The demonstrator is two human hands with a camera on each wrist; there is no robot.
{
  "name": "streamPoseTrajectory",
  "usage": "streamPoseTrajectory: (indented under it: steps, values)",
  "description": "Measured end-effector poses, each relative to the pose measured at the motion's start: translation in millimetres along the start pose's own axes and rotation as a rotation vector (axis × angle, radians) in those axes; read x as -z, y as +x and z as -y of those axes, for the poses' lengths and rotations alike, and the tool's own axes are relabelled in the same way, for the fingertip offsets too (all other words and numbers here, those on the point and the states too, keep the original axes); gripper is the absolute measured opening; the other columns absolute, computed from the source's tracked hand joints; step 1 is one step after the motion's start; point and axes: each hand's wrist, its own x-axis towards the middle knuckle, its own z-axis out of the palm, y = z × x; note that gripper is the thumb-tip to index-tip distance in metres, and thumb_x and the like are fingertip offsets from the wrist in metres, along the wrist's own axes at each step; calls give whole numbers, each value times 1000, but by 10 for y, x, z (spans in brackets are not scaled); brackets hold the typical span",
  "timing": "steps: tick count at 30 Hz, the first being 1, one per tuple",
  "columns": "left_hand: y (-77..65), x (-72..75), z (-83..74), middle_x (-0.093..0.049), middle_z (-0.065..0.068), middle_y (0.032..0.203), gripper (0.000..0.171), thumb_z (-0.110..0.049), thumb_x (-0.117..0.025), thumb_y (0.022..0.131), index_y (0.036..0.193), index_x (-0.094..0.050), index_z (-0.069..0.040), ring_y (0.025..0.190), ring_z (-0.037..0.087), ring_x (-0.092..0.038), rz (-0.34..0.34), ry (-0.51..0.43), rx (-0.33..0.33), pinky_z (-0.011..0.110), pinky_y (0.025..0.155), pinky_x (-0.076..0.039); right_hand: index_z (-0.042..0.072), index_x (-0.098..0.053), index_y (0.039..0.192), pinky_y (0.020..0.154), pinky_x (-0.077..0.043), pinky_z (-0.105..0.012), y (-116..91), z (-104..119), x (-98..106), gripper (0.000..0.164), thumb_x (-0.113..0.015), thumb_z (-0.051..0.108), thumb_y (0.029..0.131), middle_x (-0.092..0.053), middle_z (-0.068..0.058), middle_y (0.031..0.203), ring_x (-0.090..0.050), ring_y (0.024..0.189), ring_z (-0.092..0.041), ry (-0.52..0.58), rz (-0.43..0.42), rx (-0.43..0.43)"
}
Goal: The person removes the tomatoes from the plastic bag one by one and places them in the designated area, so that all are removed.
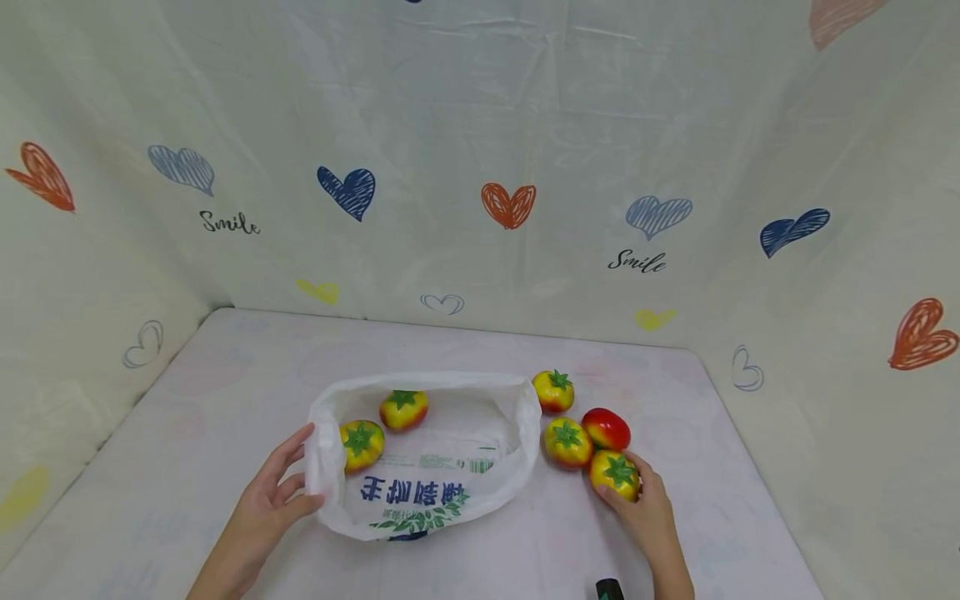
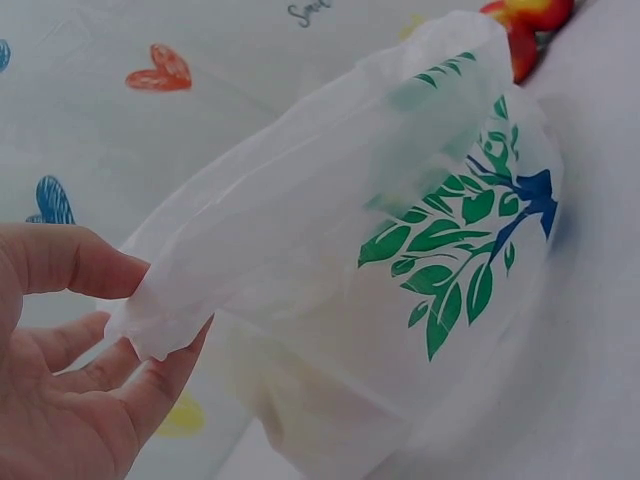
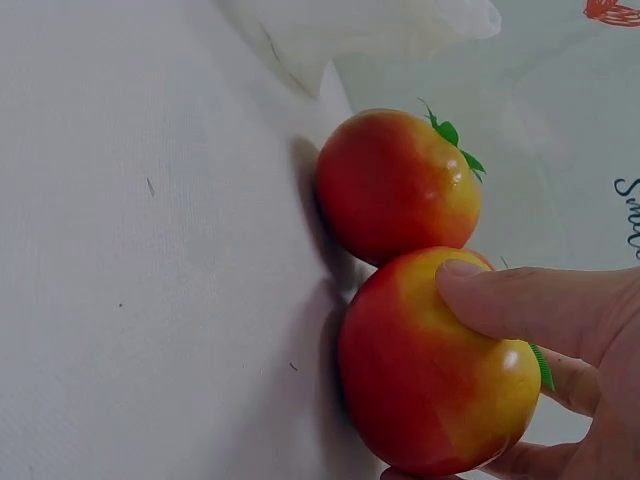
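My left hand [image 1: 262, 504] pinches the left rim of a white plastic bag [image 1: 517, 487], thumb on one side and fingers on the other. The bag lies with its mouth wide apart; its wall [image 2: 300, 250] bears green leaf print. Inside on the left sit two round red-and-yellow fruits, one fruit [image 1: 362, 444] nearer and another fruit [image 1: 403, 410] behind it. Right of the bag, my right hand [image 1: 651, 510] grips a red-and-yellow fruit [image 1: 613, 473] with a green star-shaped top. That fruit [image 3: 430, 370] stands against a neighbouring fruit [image 3: 395, 185].
Beside the gripped fruit lie a mostly red fruit [image 1: 606, 428], a yellow-topped fruit [image 1: 567, 442] and, farther back by the bag's right rim, another fruit [image 1: 553, 391]. A dark object [image 1: 609, 589] pokes in at the front edge. A heart-patterned curtain [image 1: 450, 125] hangs behind the table [image 1: 255, 350].
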Motion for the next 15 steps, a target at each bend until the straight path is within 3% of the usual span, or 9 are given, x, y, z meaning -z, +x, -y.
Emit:
streamPoseTrajectory:
  steps: [6, 15]
  values:
    - [3, 0, 6, -19, 15, 149, 82, -8, -63, 85, 149, -15, -27, 104, 9, -55, 6, -6, -10, 33, 90, -52, 7, -27, 143, 102, -33, -61, 46, -6, 19, 70, -65, 23, 86, -31, -28, 135, -35, 121, -43, 16, 10, -6]
    - [4, -12, 7, -18, 16, 149, 82, -8, -61, 85, 149, -14, -28, 111, 18, -53, -3, 14, 7, 33, 91, -52, 7, -27, 142, 103, -31, -62, 149, 2, 68, 69, -64, 20, 86, -31, -29, 137, -35, 123, -44, 11, 15, 41]
